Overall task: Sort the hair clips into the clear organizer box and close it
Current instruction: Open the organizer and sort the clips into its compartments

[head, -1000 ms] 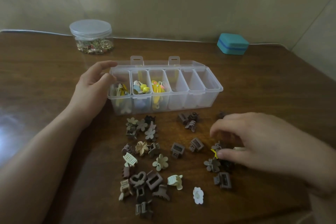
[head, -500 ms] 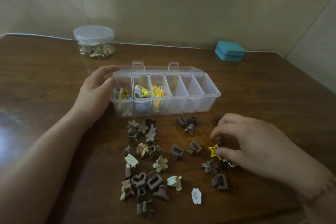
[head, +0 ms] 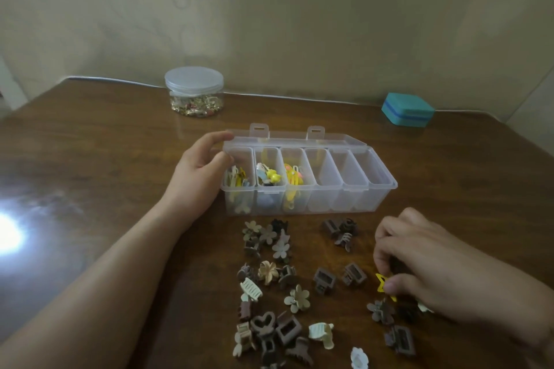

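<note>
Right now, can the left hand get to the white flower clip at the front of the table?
Probably not easily. The left hand holds the left end of the organizer box, and the white flower clip lies front right, past the clip pile. The right hand, pinching a yellow star clip, is nearer.

Support: dark brown wooden table (head: 90, 159), glossy, with a bright glare patch at its left edge. Landmark: clear organizer box (head: 371, 201), lid open, resting near table centre. Behind-left of box: lidded clear round jar (head: 194, 91). Behind-right of box: teal case (head: 407, 108). In front of box: loose hair clips (head: 269, 278), mostly brown and beige, spread in clusters; one white flower clip (head: 358, 357) nearest the front edge.
</note>
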The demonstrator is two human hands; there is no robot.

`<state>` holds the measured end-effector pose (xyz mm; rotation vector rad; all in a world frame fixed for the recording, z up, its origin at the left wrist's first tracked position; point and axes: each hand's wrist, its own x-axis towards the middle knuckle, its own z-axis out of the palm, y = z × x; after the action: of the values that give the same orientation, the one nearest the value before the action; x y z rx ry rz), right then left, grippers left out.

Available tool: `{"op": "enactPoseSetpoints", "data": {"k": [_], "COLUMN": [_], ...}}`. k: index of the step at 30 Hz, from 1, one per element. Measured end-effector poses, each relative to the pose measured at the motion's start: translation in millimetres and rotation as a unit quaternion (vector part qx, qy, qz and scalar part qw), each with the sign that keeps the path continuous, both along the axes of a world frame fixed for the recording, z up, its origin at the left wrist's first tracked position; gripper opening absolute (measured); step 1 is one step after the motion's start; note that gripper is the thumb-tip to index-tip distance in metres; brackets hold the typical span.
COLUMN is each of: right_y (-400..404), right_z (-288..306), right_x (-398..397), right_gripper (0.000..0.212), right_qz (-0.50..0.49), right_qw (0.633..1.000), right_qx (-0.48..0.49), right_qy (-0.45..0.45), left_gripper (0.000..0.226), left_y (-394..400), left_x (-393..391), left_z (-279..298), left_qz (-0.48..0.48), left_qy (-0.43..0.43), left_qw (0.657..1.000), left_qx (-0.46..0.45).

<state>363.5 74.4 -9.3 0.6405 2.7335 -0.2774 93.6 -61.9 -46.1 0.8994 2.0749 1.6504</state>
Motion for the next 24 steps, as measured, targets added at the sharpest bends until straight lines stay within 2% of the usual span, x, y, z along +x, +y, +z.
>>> {"op": "enactPoseSetpoints", "data": {"k": [8,11,14,17,19,22,24], "right_y": [3.8,7.4,7.6,1.6,-0.2,-0.9,-0.8], "right_z": [7.8,21.7,22.1,12.5,7.0,4.2,3.2], "right_x": [-6.3,-12.1,-10.3,-9.5,-9.9,-11.2,-13.6], "right_gripper": [0.013,0.019,0.020,0.035,0.038,0.028,0.030], "right_qz": [-0.025,-0.004,0.032,0.043,0.039,0.030,0.021], "right_qw": [0.997,0.995,0.998,0.996,0.994,0.989,0.989], "right_qx": [-0.030,0.003,0.030,0.076,0.100,0.130,0.124], "right_qy": [0.061,0.096,0.042,0.001,0.018,0.062,0.076], "left_gripper": [0.041,0.042,0.040,0.041,0.041,0.040,0.041], "left_y": [0.7,1.1,2.0,2.0,1.9,1.5,1.1], "left_x": [-2.8,-3.9,-5.2,-6.3,-7.1,-7.1,-7.9], "left_z": [-3.0,-3.1,-4.3,-5.5,-6.5,-7.6,-8.1], "left_qz": [0.003,-0.002,-0.002,-0.007,-0.005,-0.006,-0.010], "left_qy": [0.010,0.003,0.008,0.006,0.003,0.002,0.002], "left_qw": [1.000,1.000,1.000,1.000,1.000,1.000,1.000], "left_qx": [0.002,0.001,0.000,0.003,0.009,0.011,0.009]}}
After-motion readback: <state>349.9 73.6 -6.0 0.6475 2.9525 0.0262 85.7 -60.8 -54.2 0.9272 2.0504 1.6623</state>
